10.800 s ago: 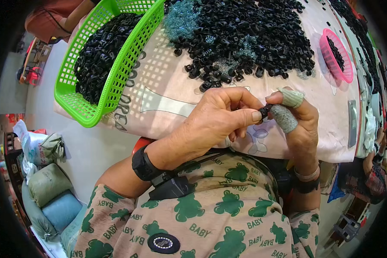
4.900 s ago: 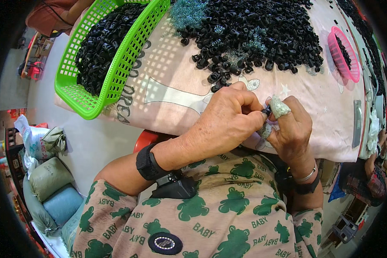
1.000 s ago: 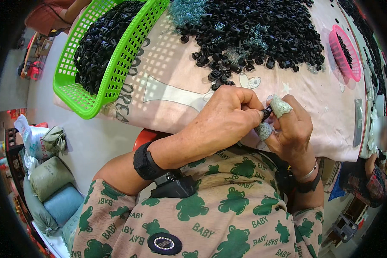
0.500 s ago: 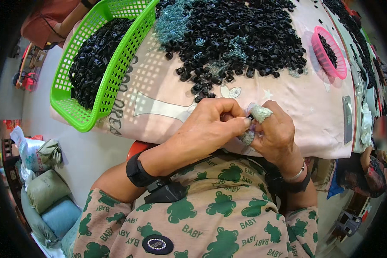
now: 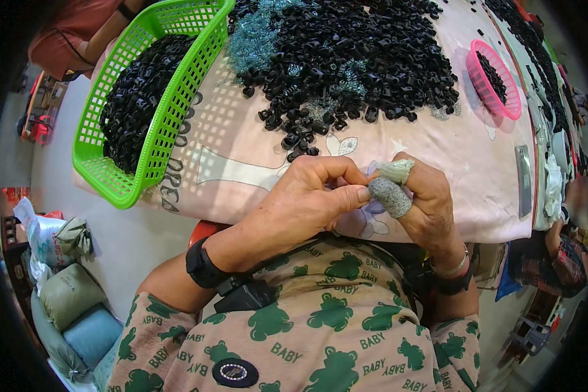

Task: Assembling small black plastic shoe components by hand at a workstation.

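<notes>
Over the near edge of the cloth-covered table, both hands meet fingertip to fingertip. My left hand (image 5: 307, 196) is closed, its thumb and forefinger pinched together. Fabric finger covers, one pale (image 5: 394, 171) and one grey (image 5: 391, 198), sit on the thumb and forefinger of my right hand (image 5: 428, 212), which is also closed. Whatever lies between the fingertips is hidden by them. Just beyond my hands spreads a heap of small black plastic parts (image 5: 353, 59), with small shiny coil springs (image 5: 258, 42) massed at its left and scattered through it.
A green plastic basket (image 5: 151, 153) of black parts stands at the left table edge. At the right are a pink basket (image 5: 503, 104) with black parts and a flat grey strip (image 5: 523, 181). Another person's arm (image 5: 114, 32) shows at far left. Cushions (image 5: 75, 294) lie below left.
A small black piece seen between my fingertips is now covered. My right hand has turned, bringing the grey-covered thumb up against my left thumb. The view has shifted slightly.
</notes>
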`<state>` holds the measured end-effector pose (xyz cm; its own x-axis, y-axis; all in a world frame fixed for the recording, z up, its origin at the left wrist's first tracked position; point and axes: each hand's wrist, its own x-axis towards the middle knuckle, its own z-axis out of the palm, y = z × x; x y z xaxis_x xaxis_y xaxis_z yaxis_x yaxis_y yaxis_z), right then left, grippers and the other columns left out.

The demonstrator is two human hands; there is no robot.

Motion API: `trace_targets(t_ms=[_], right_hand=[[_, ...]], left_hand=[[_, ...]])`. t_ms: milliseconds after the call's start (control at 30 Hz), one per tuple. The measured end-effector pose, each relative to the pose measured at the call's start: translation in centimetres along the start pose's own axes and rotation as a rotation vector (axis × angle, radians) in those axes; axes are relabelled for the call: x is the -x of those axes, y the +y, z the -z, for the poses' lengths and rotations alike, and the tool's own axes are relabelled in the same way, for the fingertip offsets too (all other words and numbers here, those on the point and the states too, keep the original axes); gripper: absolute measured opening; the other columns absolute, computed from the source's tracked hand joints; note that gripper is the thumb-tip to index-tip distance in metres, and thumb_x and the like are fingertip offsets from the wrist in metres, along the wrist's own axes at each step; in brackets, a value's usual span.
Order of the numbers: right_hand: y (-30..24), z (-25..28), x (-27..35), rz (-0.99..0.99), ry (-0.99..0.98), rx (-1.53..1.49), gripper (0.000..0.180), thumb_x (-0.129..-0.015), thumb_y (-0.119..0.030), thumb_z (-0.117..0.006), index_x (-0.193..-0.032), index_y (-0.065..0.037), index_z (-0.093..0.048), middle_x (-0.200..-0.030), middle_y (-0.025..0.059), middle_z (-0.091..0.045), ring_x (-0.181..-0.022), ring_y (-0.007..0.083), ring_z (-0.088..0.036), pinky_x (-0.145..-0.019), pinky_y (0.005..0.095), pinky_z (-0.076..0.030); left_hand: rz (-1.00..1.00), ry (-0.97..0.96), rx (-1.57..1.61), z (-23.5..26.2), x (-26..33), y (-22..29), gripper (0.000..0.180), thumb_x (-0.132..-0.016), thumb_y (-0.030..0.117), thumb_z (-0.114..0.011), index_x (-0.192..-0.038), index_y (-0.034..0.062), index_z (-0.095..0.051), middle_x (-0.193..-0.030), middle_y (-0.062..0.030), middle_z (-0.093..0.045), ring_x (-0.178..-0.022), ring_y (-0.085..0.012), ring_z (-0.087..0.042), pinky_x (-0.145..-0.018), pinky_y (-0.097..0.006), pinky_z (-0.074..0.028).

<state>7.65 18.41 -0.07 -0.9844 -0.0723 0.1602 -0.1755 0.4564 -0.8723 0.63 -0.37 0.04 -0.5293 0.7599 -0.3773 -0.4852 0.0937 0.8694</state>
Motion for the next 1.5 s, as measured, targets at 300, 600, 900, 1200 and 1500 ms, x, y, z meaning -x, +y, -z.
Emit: trace_targets(t_ms=[300, 600, 900, 1200, 1500], right_hand=[[-0.4, -1.0, 0.3, -0.237, 0.121, -0.333, 0.015, -0.085, -0.012, -0.066, -0.091, 0.002, -0.064, -0.075, 0.0048, -0.061, -0.066, 0.0079, -0.056, -0.056, 0.0234, -0.045], [-0.2, -1.4, -0.3, 0.047, 0.292, 0.206, 0.012, -0.079, -0.008, -0.071, -0.086, -0.001, -0.064, -0.071, 0.0028, -0.057, -0.057, 0.0080, -0.051, -0.050, 0.0225, -0.040], [0.7, -1.3, -1.8, 0.153, 0.283, 0.440, 0.031, -0.081, 0.011, -0.054, -0.109, 0.000, -0.062, -0.085, 0.0072, -0.055, -0.075, 0.0163, -0.055, -0.068, 0.0256, -0.045], [-1.0, -3.1, -3.8, 0.070, 0.024, 0.724, 0.050, -0.069, 0.015, -0.046, -0.111, -0.006, -0.063, -0.091, 0.0141, -0.053, -0.080, 0.0285, -0.055, -0.069, 0.0336, -0.046], [0.2, -0.5, 1.0, -0.221, 0.262, 0.156, 0.032, -0.087, 0.008, -0.042, -0.113, 0.000, -0.058, -0.099, 0.0084, -0.060, -0.090, 0.0144, -0.058, -0.079, 0.0244, -0.047]], left_hand=[[-0.121, 0.032, -0.025, -0.1, -0.2, -0.7, 0.014, -0.088, 0.013, -0.063, -0.095, 0.0015, -0.062, -0.066, 0.0040, -0.055, -0.052, -0.0007, -0.047, -0.045, -0.016, -0.036], [-0.111, 0.093, 0.114, -0.3, -0.1, -0.6, 0.014, -0.089, 0.015, -0.061, -0.086, 0.0011, -0.062, -0.063, 0.0027, -0.053, -0.049, -0.0029, -0.046, -0.043, -0.019, -0.036], [-0.452, 0.458, 0.288, 2.2, -0.7, 0.9, 0.015, -0.090, 0.017, -0.061, -0.096, 0.0031, -0.057, -0.074, 0.0005, -0.057, -0.054, -0.0042, -0.050, -0.045, -0.017, -0.037], [-0.477, 0.425, 0.298, 1.9, -0.5, 0.8, 0.014, -0.091, 0.016, -0.060, -0.095, 0.0039, -0.057, -0.073, -0.0004, -0.056, -0.053, -0.0045, -0.049, -0.042, -0.017, -0.035], [-0.453, 0.443, 0.235, 1.6, -0.5, 0.9, 0.015, -0.090, 0.015, -0.059, -0.091, -0.0002, -0.057, -0.065, 0.0009, -0.052, -0.051, -0.0040, -0.046, -0.044, -0.019, -0.036]])
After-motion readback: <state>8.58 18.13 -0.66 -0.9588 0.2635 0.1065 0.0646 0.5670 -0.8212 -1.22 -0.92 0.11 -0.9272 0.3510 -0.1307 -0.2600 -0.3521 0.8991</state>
